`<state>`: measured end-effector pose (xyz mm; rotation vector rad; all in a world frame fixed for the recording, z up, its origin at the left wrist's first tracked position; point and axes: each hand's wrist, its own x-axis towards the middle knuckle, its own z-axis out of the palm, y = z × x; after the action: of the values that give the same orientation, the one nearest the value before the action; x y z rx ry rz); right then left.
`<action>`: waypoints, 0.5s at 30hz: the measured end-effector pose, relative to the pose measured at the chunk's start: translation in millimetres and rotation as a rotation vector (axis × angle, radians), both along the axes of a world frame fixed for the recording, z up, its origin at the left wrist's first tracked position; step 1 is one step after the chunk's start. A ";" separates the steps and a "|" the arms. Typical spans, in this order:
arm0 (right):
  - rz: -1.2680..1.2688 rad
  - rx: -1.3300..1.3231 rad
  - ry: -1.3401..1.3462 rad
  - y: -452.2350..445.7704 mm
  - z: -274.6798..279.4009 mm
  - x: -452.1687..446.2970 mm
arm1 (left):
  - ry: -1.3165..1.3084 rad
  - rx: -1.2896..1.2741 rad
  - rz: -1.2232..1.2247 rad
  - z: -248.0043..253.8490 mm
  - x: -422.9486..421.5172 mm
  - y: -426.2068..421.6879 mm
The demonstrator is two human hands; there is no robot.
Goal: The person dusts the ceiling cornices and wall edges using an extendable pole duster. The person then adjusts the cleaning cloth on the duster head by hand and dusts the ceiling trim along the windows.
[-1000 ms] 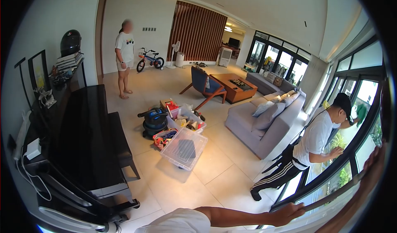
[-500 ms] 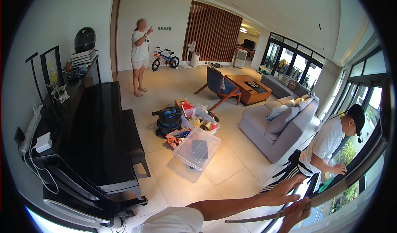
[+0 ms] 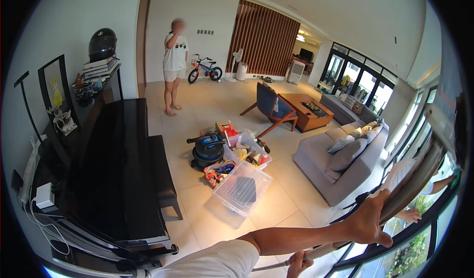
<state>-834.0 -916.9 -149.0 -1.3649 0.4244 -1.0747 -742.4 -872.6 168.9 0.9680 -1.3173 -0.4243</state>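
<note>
Since half a second ago, one hand has slid down: my right hand [image 3: 298,264] now sits well apart from my left, near the bottom edge of the view, and my left hand [image 3: 366,221] has come up against the pole [image 3: 414,179]. Beyond us, the standing person [image 3: 175,56] has brought a pointing hand up to the head.

The pole lies right at my fingers on both hands. Its long axis runs slantwise, from a thin rod low in the middle, past my right hand, then behind my left, up to a pale fitting [image 3: 441,125] at the upper right. My right fingers are wrapped round it near where thick meets thin. My left fingers are spread wide from the thumb, palm to the pole; whether they grip, I cannot tell. My left hand is nearer the fitting.

On the right, the dark window frame [image 3: 428,222] and a co-worker's hand [image 3: 410,215] show just beyond the pole. To the left, floor [image 3: 276,209] stretches between my forearm, the sofa [image 3: 321,164] and a see-through box [image 3: 232,189], leaving more room that way.
</note>
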 end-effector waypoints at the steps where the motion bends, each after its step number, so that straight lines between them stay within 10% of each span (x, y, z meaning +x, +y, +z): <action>1: 0.028 -0.046 0.021 3.7 -7.0 6.8 | 0.065 -0.144 0.117 -12.3 3.8 -1.3; 8: 0.193 0.004 0.194 6.4 -102.0 31.2 | 0.102 -0.222 0.236 -121.4 42.7 -7.2; 9: 0.107 -0.345 0.366 -25.4 -164.7 29.4 | 0.113 -0.153 0.234 -130.7 48.0 -2.0; 15: 0.359 -0.549 1.071 -46.8 -86.5 -2.9 | 0.171 -0.019 0.274 -232.8 61.2 -7.3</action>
<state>-837.0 -963.8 -235.5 -2.3643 0.6325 -0.0613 -681.2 -879.9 -63.9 1.0552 -1.0156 -0.2762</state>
